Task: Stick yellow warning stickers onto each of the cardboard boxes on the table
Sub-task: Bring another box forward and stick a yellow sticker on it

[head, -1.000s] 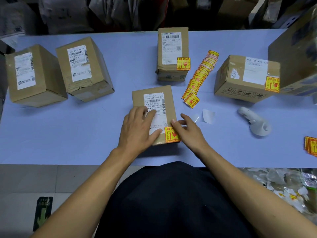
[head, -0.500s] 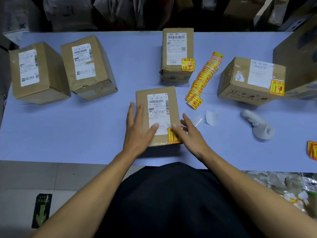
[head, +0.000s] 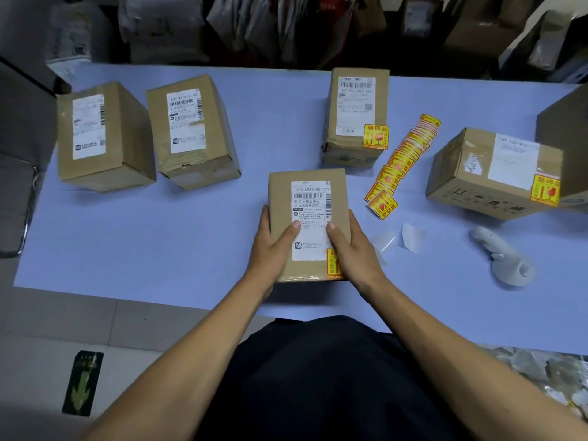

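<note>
A small cardboard box lies in front of me on the blue table, with a white label and a yellow warning sticker at its near right corner. My left hand grips its left side, thumb on top. My right hand grips its right side and partly covers the sticker. A strip of yellow stickers lies to the right. The far middle box and the right box each carry a yellow sticker. Two boxes at the left show none.
Two peeled white backing papers lie right of the held box. A white handheld device rests near the right front. A large carton stands at the right edge. Dark bags and parcels crowd behind the table's far edge.
Both hands moved from pressing flat on the box's top and sticker to gripping its two sides. The box itself has hardly shifted.
</note>
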Motion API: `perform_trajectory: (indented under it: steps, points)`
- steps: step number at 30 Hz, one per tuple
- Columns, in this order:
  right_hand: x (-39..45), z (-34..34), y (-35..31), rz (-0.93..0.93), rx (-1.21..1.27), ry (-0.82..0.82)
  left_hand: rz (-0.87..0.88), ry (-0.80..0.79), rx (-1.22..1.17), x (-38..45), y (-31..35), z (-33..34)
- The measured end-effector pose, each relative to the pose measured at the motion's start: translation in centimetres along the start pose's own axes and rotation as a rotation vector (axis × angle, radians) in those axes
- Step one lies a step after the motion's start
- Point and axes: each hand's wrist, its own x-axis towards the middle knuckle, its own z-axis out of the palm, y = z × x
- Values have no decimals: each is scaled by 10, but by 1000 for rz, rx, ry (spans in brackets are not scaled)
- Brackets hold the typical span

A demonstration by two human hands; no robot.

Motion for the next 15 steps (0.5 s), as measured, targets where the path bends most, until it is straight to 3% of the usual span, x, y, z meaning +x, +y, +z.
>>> perform_trajectory:
  steps: [15]
  points:
    - [122,15,-143,-118,82,-20,39,18,-17,147,115,-51]
